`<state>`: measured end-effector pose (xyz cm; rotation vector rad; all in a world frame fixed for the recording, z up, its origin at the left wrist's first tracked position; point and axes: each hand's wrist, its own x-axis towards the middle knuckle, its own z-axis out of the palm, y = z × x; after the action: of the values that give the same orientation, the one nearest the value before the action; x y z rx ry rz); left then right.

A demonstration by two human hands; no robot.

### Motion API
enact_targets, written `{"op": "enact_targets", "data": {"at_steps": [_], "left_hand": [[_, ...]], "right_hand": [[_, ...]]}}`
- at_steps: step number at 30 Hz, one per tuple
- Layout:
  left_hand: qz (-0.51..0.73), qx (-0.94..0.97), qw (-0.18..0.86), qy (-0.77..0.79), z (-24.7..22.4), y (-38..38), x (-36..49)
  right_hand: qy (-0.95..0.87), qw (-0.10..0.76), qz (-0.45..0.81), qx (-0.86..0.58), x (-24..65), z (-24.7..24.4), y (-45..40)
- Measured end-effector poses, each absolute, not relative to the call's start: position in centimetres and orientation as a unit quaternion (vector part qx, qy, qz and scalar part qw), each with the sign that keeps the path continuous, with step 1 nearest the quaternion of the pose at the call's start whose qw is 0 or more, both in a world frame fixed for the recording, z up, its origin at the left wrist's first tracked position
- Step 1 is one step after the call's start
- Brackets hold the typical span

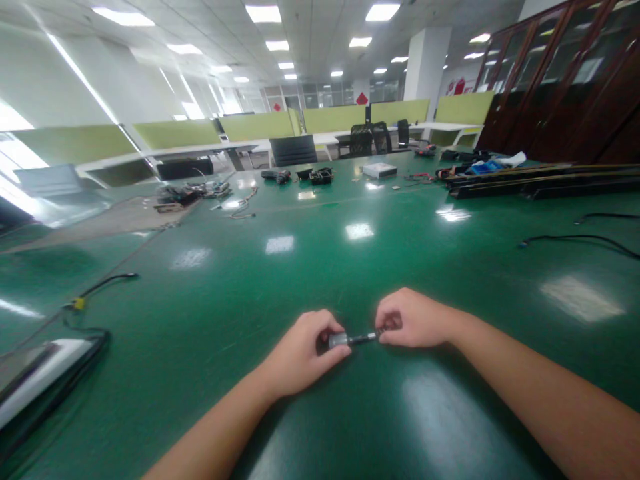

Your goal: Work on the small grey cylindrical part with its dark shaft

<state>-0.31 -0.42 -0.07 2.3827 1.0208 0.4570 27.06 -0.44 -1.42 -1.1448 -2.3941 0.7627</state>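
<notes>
Just above the green tabletop [320, 280], a small screwdriver-like tool [364, 338] lies level between my two hands. Its left end is a thick grey cylinder, and a thin dark shaft with a shiny band runs to the right. My left hand [305, 350] is closed around the grey cylinder, thumb in front and fingers behind. The fingertips of my right hand [413, 320] pinch the shaft's far end. Whatever sits at that tip is too small and too covered by the fingers to make out.
Black cables [580, 240] lie at the right, and a cable with a yellow tag [79, 304] at the left by a white-edged device [45, 373]. Farther back are a white box [380, 170], black adapters [315, 176], dark long strips [540, 181] and a pile of parts [193, 192].
</notes>
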Motion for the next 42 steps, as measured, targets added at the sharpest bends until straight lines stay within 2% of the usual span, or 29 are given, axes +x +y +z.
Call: {"op": "enact_targets", "data": {"at_steps": [10,14,19,42], "left_hand": [[0.164,0.873,0.256,0.381,0.0,-0.4,-0.3],[0.165,0.875,0.248,0.382,0.1,-0.5,0.0],[0.168,0.878,0.235,0.382,0.0,-0.6,0.1],[0.162,0.878,0.235,0.385,-0.1,-0.7,0.0]], "right_hand": [[-0.867,0.206,0.239,-0.385,25.8,-1.5,-0.8],[-0.87,0.24,0.212,-0.376,23.7,-2.0,-1.1],[-0.852,0.264,0.246,-0.378,22.4,-2.1,-1.5],[-0.866,0.249,0.229,-0.367,23.0,-2.0,-1.6]]}}
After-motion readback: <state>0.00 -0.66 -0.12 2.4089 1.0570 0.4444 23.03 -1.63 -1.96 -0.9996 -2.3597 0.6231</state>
